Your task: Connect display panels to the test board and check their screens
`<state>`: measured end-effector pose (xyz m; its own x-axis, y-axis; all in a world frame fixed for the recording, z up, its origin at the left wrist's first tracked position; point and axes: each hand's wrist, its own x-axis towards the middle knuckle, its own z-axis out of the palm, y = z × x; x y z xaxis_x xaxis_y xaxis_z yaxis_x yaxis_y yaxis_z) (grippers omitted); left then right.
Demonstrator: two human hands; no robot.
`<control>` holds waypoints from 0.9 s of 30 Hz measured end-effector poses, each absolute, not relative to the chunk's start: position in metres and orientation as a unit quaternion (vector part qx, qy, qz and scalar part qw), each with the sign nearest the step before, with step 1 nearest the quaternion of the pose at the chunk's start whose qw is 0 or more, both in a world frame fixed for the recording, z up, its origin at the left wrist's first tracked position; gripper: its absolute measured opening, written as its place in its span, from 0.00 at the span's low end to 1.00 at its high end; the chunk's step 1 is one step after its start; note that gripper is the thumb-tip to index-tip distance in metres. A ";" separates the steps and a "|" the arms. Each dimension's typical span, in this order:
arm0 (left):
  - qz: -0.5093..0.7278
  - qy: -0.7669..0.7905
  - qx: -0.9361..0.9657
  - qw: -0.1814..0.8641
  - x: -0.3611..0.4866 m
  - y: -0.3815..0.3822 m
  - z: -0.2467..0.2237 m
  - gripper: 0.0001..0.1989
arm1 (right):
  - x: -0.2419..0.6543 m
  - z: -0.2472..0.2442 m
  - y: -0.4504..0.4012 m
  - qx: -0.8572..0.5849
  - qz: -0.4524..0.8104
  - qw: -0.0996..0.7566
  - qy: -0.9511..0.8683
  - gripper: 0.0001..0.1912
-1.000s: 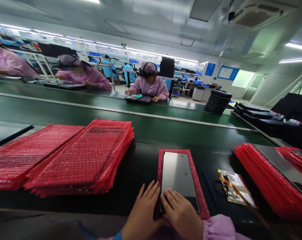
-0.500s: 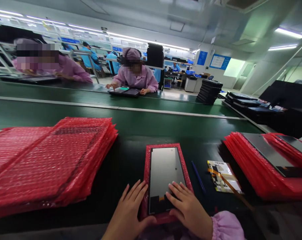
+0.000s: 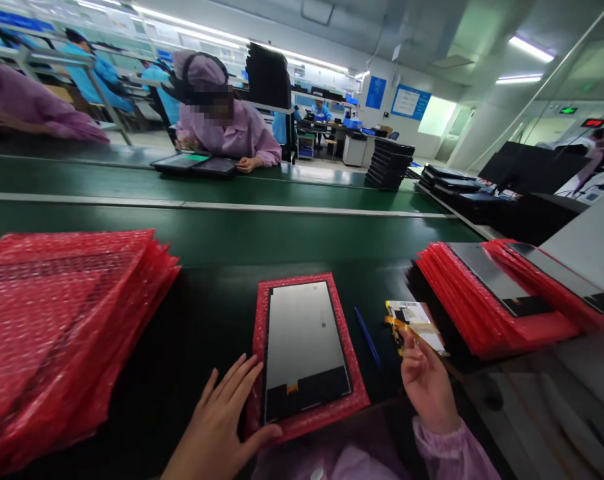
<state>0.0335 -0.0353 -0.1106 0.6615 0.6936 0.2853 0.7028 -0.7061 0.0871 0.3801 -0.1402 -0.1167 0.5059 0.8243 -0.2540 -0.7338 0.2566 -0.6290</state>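
Note:
A display panel (image 3: 305, 327), silver-backed with a black strip and a small orange tab at its near end, lies on a red bubble-wrap bag (image 3: 358, 396) in front of me. My left hand (image 3: 219, 420) rests with fingers spread along the left edge of the bag and panel. To the right, my right hand (image 3: 429, 383) has its thumb and fingertips closed on an orange flex cable (image 3: 398, 323). That cable runs across a small white-and-black circuit module (image 3: 421, 312) lying on the table. Between panel and module sits a blue pen (image 3: 367, 339).
Red bubble-wrap bags (image 3: 57, 320) are piled at left. At right, another red pile (image 3: 462, 300) carries more display panels (image 3: 492, 273). Across the green bench (image 3: 282, 233), a person in pink (image 3: 227, 133) works at a device; black trays (image 3: 389, 163) stand stacked beyond.
My right hand has left the panel and moved right to the flex cable, closing on it. My left hand stays at the panel's left edge. The view has swung right.

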 end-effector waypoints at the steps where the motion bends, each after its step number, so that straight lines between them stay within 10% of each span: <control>1: -0.152 -0.380 -0.912 0.023 0.037 -0.036 -0.109 0.41 | 0.386 -0.116 -0.137 -0.333 0.500 0.797 -0.055 0.12; 16: -0.176 -0.403 -0.898 -0.013 0.043 -0.040 -0.117 0.40 | 0.411 -0.116 -0.110 -0.415 0.444 0.790 -0.077 0.12; 21: -0.178 -0.398 -0.900 0.001 0.044 -0.040 -0.117 0.39 | 0.407 -0.110 -0.098 -0.757 0.129 0.503 -0.396 0.22; 27: -0.187 -0.392 -0.901 0.008 0.043 -0.039 -0.117 0.39 | 0.399 -0.145 -0.101 -0.761 -0.144 0.271 -0.571 0.26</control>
<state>0.0435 -0.0394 -0.1166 0.6234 0.7027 0.3429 0.7088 -0.6930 0.1315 0.3989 -0.1007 -0.1450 0.3068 0.7911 0.5291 0.9474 -0.2009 -0.2490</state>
